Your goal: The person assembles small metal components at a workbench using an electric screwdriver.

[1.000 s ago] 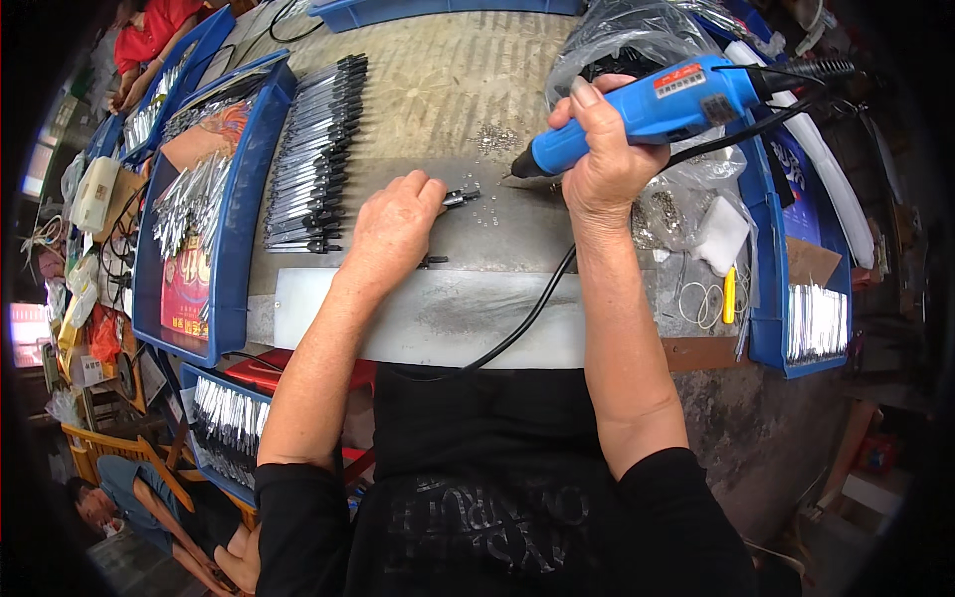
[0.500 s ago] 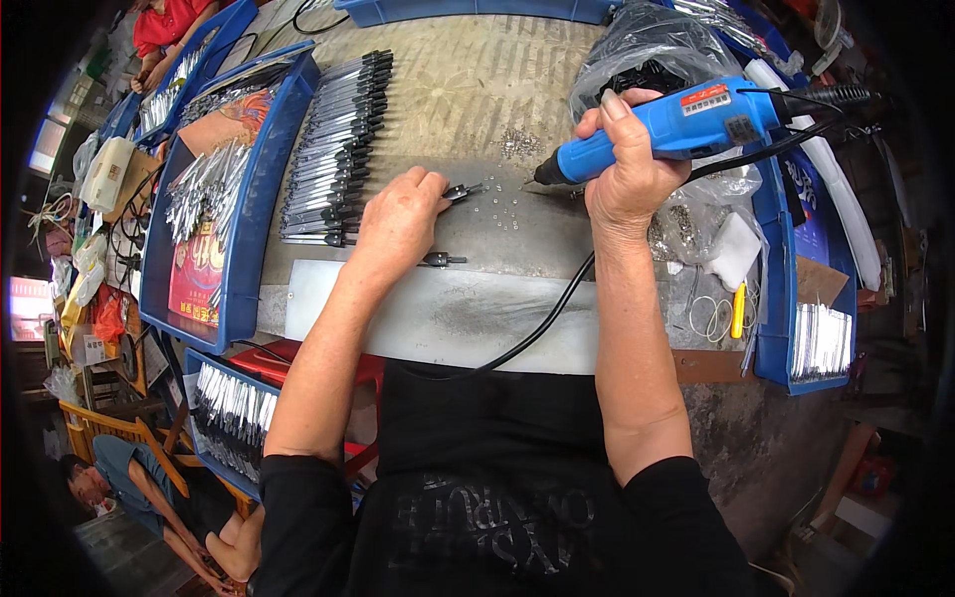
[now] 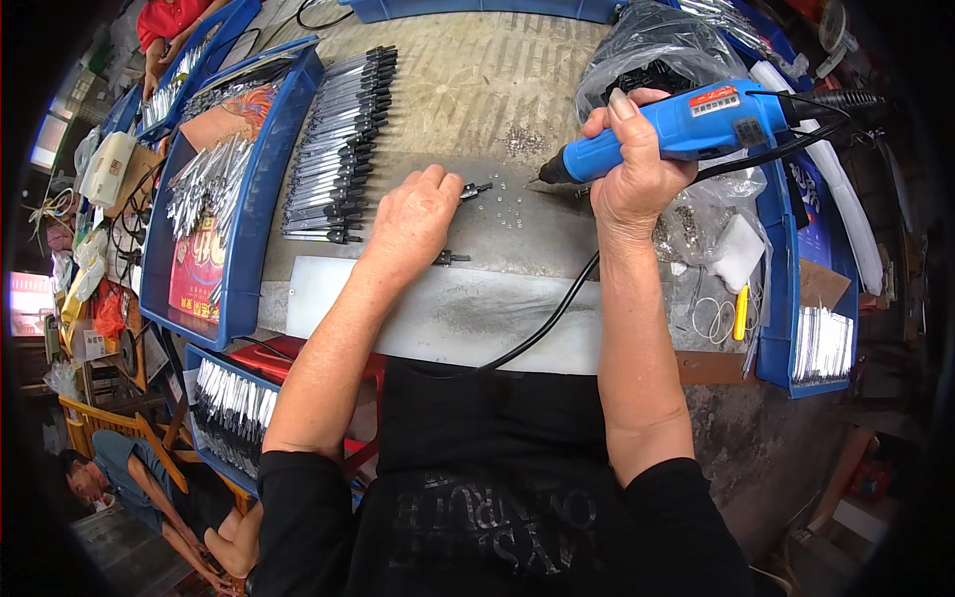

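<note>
One blue plastic tray [image 3: 227,468] sits low at left, nearest, packed with slim silver rods, dark at one end. Pale smooth metal plate [image 3: 448,323] along the bench's near edge; black cable [image 3: 532,336] slants over it toward the right forearm. At right, a long blue plastic tray [image 3: 781,298] with white-silver rods bunched in its near end; beside it, a slim yellow handle [image 3: 741,312], roughly upright in view. Just past the plate, a second black rod [image 3: 453,258], lying crosswise, partly covered by the left wrist. Left hand [image 3: 423,211]: palm down, fingers curled, gripping a slim black rod with a thin metal tip [image 3: 476,191] low over the bench; tip points right and slightly away, remainder hidden under the hand. Right hand [image 3: 642,159]: wrapped around a blue electric screwdriver with a black nose [image 3: 686,124]; long axis slants, nose left and slightly nearward, tail up-right. White foam block [image 3: 738,251] near a clear bag of small metal parts [image 3: 684,227]. Tiny metal bits [image 3: 507,199] scattered between rod tip and nose, thicker pile [image 3: 525,142] beyond. Left: large blue tray [image 3: 274,164] of jumbled silver rods; beside it, a neat row of silver-and-black rods [image 3: 338,149], dark ends right. Farther: grey plastic bag [image 3: 622,50] holding black pieces, then a blue tray edge [image 3: 477,8].
</note>
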A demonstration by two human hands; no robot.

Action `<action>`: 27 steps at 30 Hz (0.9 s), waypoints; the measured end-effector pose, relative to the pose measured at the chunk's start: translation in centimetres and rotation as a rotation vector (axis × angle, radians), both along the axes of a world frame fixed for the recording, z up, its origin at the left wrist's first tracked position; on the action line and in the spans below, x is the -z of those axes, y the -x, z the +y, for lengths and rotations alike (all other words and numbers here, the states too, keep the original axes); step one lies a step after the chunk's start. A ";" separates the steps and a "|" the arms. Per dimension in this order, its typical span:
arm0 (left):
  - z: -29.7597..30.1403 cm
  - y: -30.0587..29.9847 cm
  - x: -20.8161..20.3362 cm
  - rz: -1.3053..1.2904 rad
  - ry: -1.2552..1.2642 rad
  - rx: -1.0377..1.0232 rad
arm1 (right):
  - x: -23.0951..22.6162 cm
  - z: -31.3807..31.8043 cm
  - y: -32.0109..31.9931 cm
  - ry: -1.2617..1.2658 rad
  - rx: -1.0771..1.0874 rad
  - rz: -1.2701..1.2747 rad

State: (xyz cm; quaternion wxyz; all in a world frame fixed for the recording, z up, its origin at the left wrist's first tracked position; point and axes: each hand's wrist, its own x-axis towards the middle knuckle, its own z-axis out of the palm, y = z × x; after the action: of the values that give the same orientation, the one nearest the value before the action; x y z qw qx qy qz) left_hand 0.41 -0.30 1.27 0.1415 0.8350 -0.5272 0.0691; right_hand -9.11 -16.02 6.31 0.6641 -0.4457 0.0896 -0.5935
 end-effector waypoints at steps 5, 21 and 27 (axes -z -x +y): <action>0.4 0.1 -0.7 -0.046 -0.072 0.013 | 0.0 0.0 0.1 0.006 -0.003 0.010; 0.6 0.1 -0.8 0.011 -0.064 0.015 | 0.1 0.0 0.0 0.004 -0.002 0.001; 1.0 -0.3 0.0 0.009 -0.009 0.003 | 0.0 0.0 0.1 0.008 -0.002 0.016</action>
State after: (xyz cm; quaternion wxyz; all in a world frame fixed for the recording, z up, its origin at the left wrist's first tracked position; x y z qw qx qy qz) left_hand 0.68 0.71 1.28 0.1400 0.8351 -0.5282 0.0628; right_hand -9.20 -16.00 6.28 0.6622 -0.4534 0.0919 -0.5895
